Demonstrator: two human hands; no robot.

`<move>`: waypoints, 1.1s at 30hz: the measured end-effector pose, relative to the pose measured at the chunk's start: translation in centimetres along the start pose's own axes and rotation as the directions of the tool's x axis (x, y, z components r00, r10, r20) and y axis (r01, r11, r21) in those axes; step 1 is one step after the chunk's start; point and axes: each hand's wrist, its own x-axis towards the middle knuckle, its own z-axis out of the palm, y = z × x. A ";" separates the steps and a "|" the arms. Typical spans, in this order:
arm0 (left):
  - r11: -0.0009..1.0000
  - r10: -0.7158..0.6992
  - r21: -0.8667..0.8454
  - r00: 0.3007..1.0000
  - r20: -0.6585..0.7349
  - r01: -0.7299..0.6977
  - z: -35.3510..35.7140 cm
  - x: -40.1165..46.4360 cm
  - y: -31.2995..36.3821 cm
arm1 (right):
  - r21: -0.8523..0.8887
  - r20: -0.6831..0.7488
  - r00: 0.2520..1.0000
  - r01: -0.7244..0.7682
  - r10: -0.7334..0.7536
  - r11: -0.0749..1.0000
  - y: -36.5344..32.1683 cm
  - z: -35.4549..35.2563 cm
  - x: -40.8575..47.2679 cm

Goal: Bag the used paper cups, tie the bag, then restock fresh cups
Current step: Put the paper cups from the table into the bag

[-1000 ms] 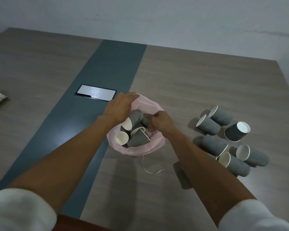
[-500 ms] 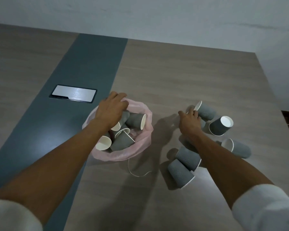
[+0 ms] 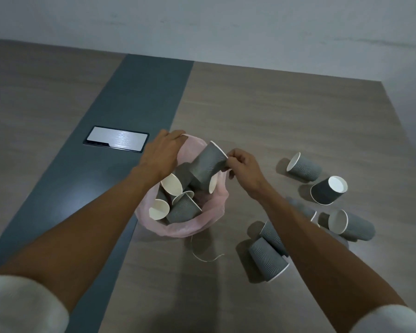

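- The pink bag sits open on the wooden table, its mouth facing up, and serves here as the landmark.
- The left hand rests over the far-left rim of the bag, fingers curled down onto the plastic edge and holding it.
- The right hand is at the far-right rim of the bag; its fingertips pinch the rim of a grey cup.
- That held cup hangs tilted over the bag's mouth, its base pointing down towards the left, above the cups already inside.
- Several bagged cups lie jumbled inside the bag, some showing white interiors, some showing their ribbed grey sides.
- A thin white string trails on the table from the near edge of the bag.
- To the right of the bag, well apart from it, loose cups lie scattered on the table: most are on their sides, and one stands upside down.
- Two of them lie side by side nearest the viewer, partly hidden by the right forearm.
- To the left of the bag a dark blue-grey strip runs along the table, with a rectangular metal plate set into it.
- White sleeves are pushed up on both arms.
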 end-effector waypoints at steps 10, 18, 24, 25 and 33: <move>0.972 -0.039 -0.235 0.989 -0.140 0.005 -0.2 0.1 -1.5 | -0.333 -0.048 0.978 0.178 -0.205 0.926 0.4 8.8 -1.2; 0.934 -0.023 -0.348 0.954 -0.300 -0.087 -2.2 -0.3 -1.3 | -0.896 0.162 0.981 0.191 -0.105 0.400 1.6 7.4 1.0; 0.926 -0.023 -0.363 0.947 -0.320 -0.100 -1.4 0.1 0.1 | -0.966 0.168 0.979 0.186 -0.112 0.181 1.6 1.0 0.5; 0.930 -0.025 -0.355 0.950 -0.311 -0.092 -1.2 0.3 0.7 | -0.962 0.167 0.978 0.189 -0.124 0.198 1.8 -0.3 0.7; 0.972 0.028 -0.229 0.993 -0.112 -0.053 1.6 0.4 5.3 | -0.884 -0.012 0.988 0.062 -0.156 0.463 2.6 -8.4 -3.6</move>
